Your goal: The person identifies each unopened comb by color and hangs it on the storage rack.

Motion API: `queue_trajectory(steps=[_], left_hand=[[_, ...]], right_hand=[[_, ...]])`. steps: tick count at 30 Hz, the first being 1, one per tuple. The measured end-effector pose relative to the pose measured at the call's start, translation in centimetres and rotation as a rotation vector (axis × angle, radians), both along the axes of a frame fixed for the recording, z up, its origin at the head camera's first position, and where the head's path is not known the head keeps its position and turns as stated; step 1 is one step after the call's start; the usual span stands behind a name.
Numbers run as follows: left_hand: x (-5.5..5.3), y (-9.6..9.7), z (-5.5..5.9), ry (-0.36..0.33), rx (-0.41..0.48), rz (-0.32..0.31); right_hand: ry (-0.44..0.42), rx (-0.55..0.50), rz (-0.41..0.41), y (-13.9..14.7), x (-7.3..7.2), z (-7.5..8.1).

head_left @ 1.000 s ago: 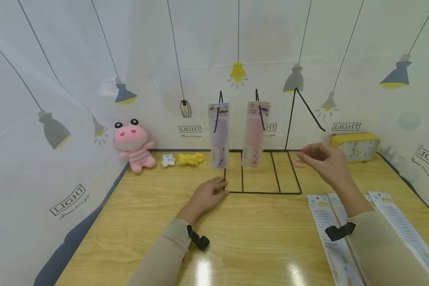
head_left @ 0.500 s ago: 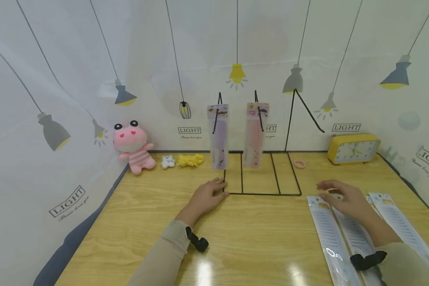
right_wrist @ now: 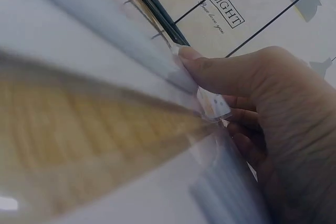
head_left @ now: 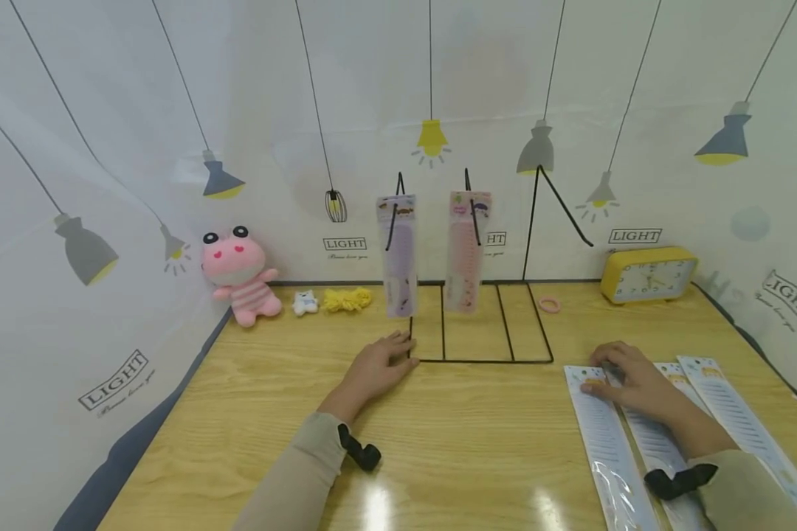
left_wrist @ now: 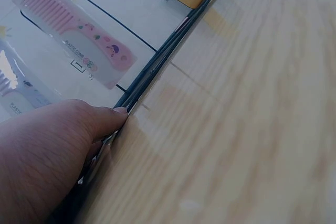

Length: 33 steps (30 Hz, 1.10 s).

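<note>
My left hand (head_left: 376,369) rests at the front left corner of a black wire rack (head_left: 485,361), its thumb along the base wire in the left wrist view. From the rack's hooks hang a purple comb in a clear pack (head_left: 400,254) and a pink comb in a pack (head_left: 468,254). At the right, my right hand (head_left: 637,383) is at the top ends of light-blue comb packs lying on the table. Its thumb lies on the leftmost comb pack (head_left: 604,435), and its curled fingers are beside the top of the middle comb pack (head_left: 660,442), partly hidden.
A third light-blue comb pack (head_left: 737,413) lies at the right. A bare hook (head_left: 564,206) rises from the rack's right end. Near it are a pink ring (head_left: 550,304) and a yellow clock (head_left: 649,276). A pink plush toy (head_left: 240,276), small white bear (head_left: 305,302) and yellow yarn (head_left: 347,299) sit back left.
My right hand has come down and forward from beside the bare hook to the comb packs, and its thumb now touches the leftmost one. My left hand stays at the rack corner.
</note>
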<state>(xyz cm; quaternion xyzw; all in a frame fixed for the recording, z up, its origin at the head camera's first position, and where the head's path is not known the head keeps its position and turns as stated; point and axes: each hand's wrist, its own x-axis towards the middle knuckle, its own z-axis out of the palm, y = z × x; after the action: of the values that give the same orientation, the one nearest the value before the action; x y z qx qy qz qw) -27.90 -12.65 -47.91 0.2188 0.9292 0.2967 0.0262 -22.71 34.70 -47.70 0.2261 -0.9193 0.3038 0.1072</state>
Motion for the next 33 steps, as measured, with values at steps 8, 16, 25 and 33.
queue_trajectory(steps=[8, 16, 25, 33], left_hand=[[-0.13, -0.09, -0.21, 0.009, -0.001, 0.000], [-0.17, -0.03, -0.36, 0.010, -0.007, 0.001], [-0.16, 0.00, -0.26, 0.020, -0.001, -0.005], [-0.02, 0.00, -0.03, 0.008, 0.003, -0.001]], right_hand=[[-0.035, -0.004, -0.035, 0.04, -0.22, -0.40], [-0.085, -0.054, -0.131, 0.19, 0.33, -0.06], [-0.139, -0.105, -0.185, 0.00, 0.53, 0.34], [-0.121, -0.106, -0.264, 0.00, 0.12, 0.11]])
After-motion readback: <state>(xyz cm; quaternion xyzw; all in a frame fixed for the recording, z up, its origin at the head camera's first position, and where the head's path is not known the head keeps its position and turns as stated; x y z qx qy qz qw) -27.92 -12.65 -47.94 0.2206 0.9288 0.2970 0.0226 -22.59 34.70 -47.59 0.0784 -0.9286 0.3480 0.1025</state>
